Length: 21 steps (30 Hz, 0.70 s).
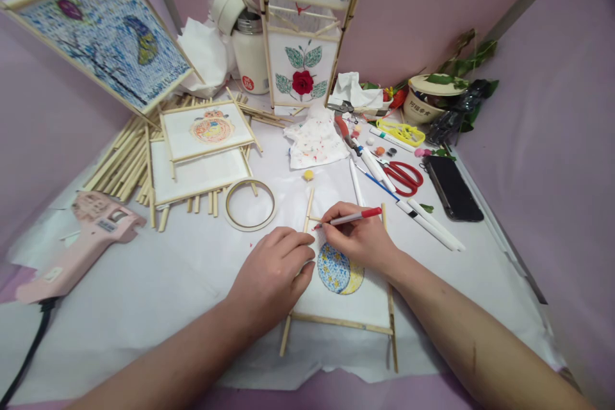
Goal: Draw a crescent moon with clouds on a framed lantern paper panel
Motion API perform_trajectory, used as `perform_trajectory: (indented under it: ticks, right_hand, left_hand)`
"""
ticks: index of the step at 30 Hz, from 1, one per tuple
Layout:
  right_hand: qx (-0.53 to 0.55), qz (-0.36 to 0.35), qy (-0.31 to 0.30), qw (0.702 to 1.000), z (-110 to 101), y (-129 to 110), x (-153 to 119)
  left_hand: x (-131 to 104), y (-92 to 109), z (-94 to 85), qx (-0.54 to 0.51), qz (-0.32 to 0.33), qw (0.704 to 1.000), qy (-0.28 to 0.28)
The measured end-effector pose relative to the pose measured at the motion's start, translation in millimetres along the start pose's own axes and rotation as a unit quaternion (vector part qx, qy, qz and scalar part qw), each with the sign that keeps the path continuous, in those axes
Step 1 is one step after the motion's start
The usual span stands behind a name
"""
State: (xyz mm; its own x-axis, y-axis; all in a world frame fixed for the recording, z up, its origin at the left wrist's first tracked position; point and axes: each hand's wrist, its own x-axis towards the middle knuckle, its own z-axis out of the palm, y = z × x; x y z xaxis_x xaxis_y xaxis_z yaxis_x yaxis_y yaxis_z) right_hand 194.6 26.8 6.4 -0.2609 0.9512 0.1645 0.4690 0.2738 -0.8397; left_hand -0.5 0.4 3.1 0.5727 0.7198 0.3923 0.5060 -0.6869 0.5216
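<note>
My right hand (368, 240) grips a red felt-tip pen (355, 216), its tip at the upper part of a stick-framed paper panel (346, 311). On that white paper is a round drawing (335, 268) of a blue, yellow-starred disc with a yellow crescent, partly covered by my right hand. Across the panel's left edge lies my left hand (276, 272), fingers curled and closed over the left stick, which it hides. Just beyond the panel sit a roll of tape (229, 195) and a small yellow piece (308, 175).
Left are a pink glue gun (86, 240), bamboo sticks (113, 163) and another framed drawing (206, 131). Behind stand a rose-decorated lantern frame (287, 45) and a bottle (250, 54). Right lie red scissors (405, 178), white markers (430, 225), pliers (344, 129) and a phone (453, 186).
</note>
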Motion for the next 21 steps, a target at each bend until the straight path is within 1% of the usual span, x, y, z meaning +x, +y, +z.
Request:
perform_trajectory:
  ticks: [11,16,21]
  right_hand:
    - [0.009,-0.011,-0.005,1.0,-0.4,-1.7,0.8]
    - [-0.006,-0.004,0.005,1.0,-0.6,-1.3,0.1]
    - [0.002,-0.001,0.001,1.0,-0.5,-0.5,-0.5]
  left_hand:
    - [-1.0,-0.5,0.3,-0.005,0.0,1.0,0.0]
    - [-0.5,-0.1,-0.6,-0.004,0.004,1.0,0.002]
    - [-0.7,0.1,-0.6,-0.001,0.003,1.0,0.0]
